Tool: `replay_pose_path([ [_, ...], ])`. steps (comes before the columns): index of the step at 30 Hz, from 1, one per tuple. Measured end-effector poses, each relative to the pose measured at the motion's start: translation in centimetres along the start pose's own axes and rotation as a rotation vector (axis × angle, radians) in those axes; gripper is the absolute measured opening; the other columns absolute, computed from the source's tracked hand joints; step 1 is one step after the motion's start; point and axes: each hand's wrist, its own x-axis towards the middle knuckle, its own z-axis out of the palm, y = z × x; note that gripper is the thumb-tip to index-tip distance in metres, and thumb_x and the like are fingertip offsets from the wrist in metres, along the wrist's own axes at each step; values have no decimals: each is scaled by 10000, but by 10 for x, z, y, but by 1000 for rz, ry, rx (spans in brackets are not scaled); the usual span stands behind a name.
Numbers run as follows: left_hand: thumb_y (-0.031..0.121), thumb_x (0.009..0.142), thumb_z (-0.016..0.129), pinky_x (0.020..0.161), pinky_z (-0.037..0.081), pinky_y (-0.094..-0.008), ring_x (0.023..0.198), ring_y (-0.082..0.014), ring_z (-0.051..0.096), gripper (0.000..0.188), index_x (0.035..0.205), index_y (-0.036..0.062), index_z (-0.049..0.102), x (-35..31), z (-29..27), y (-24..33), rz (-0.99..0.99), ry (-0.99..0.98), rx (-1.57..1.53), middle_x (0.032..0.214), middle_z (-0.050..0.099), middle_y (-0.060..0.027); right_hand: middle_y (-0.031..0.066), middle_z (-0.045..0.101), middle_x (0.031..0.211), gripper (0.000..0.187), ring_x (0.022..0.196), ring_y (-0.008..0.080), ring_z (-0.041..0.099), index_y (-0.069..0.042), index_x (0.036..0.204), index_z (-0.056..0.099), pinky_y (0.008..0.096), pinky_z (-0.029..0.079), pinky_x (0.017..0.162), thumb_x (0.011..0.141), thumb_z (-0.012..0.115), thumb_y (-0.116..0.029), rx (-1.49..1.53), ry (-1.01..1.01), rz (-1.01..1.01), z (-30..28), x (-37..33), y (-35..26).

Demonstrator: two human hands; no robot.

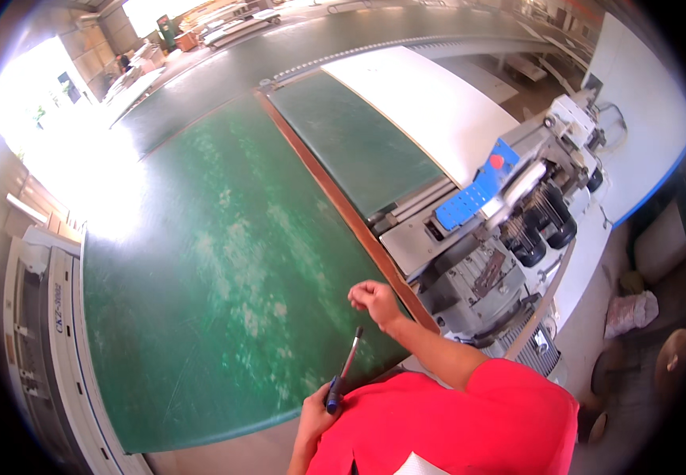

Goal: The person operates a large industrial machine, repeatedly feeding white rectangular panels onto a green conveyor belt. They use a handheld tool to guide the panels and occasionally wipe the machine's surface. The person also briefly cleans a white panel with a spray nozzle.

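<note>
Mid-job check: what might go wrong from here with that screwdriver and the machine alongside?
The screwdriver in the left hand points roughly toward the right hand, so a sudden move might jab it. If dropped, the screwdriver could scratch the green table. The right forearm is near the machine and might knock it.

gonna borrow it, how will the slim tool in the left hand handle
The slim tool is probably stiff, as it runs straight, and likely light, since the left hand alone holds it. Its narrow shape suggests it may roll.
</note>
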Motion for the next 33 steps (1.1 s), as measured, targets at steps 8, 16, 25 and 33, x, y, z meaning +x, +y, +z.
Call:
replay_pose_path([
  [8,172,808,647,705,523,-375,760,-329,688,300,1073,32,658,15,-9,2,-17,-68,117,804,672,-197,30,667,815,120,693,77,584,-8,891,672,214,462,624,919,616,-111,172,267,-166,-37,21,-69],
  [16,142,796,604,643,487,-411,672,-372,620,233,967,-15,625,88,-13,71,-68,-112,212,716,610,-228,42,677,876,90,774,81,603,14,952,675,216,489,703,921,621,-50,93,202,-269,-39,3,-101],
  [25,117,695,575,606,457,-398,603,-264,531,210,829,-45,579,159,3,95,-69,-226,291,633,539,-165,53,682,856,116,777,98,611,32,940,682,240,500,743,916,607,-52,-89,283,-244,-67,4,-94],
  [33,108,695,622,492,428,-314,497,-155,540,132,695,-21,595,247,-35,82,-296,-14,-139,571,581,-66,42,682,826,107,758,95,615,29,924,690,231,492,715,890,630,-54,-111,277,-244,-82,42,-91],
])
